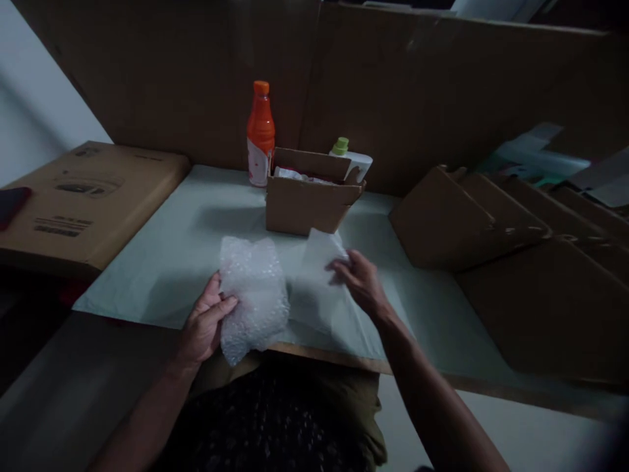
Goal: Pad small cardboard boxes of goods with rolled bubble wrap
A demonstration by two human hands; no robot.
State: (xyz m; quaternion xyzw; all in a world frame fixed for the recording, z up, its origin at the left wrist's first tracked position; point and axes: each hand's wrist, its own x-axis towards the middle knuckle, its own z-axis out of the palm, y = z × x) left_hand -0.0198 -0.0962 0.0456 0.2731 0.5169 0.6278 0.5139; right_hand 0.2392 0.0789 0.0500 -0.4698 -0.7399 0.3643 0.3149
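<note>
My left hand (209, 318) grips the left edge of a piece of bubble wrap (254, 292), thumb on top, near the front edge of the table. Whether the bubble wrap encloses anything, I cannot tell. My right hand (361, 282) pinches the upper right side of a thin, whitish translucent sheet (317, 282), blurred by motion. That sheet hangs just right of the bubble wrap, over the table. Behind both hands stands a small open cardboard box (307, 208) with packaged items partly showing inside.
An orange bottle (260, 134) and a white bottle with a green cap (341, 147) stand behind the small box. At left lies a large flat carton (93, 203). Several cardboard bins (442, 216) line the right side. A tall cardboard panel (196, 78) closes off the back.
</note>
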